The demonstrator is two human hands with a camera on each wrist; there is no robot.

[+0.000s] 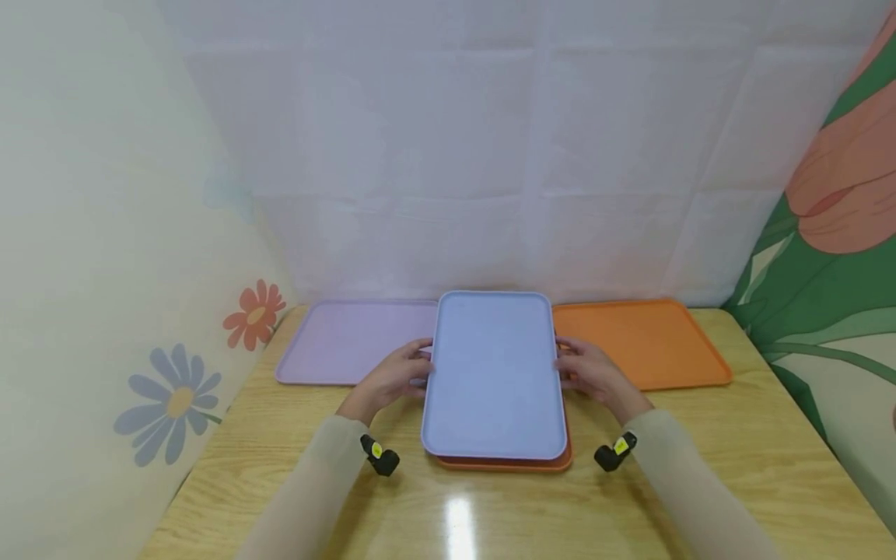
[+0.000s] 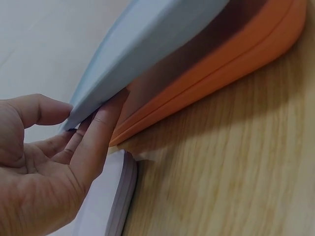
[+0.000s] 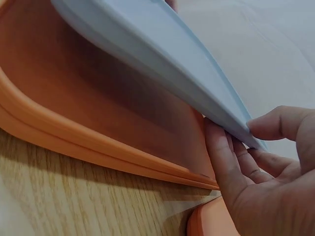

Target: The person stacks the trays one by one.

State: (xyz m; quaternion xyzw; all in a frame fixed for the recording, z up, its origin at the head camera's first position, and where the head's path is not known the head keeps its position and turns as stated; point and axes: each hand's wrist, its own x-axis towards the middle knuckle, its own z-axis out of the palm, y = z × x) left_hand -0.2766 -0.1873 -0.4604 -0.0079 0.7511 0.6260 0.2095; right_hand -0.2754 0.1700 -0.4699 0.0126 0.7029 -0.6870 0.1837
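Observation:
A light blue rectangular tray [image 1: 495,373] is held between both hands over the middle of the table. My left hand [image 1: 397,375] pinches its left edge, thumb on the rim and fingers beneath, as the left wrist view shows. On the opposite edge my right hand [image 1: 591,373] grips the same way, its thumb [image 3: 273,123] at the rim. Under the blue tray lies a small stack of orange trays [image 3: 98,147], mostly covered in the head view. A gap shows between the blue tray and the orange stack in both wrist views.
Purple trays [image 1: 360,342] lie at the back left, stacked in the left wrist view. To the back right are orange trays [image 1: 640,342]. The wooden table [image 1: 378,513] meets a white cloth [image 1: 420,155] behind and flower-patterned walls at both sides.

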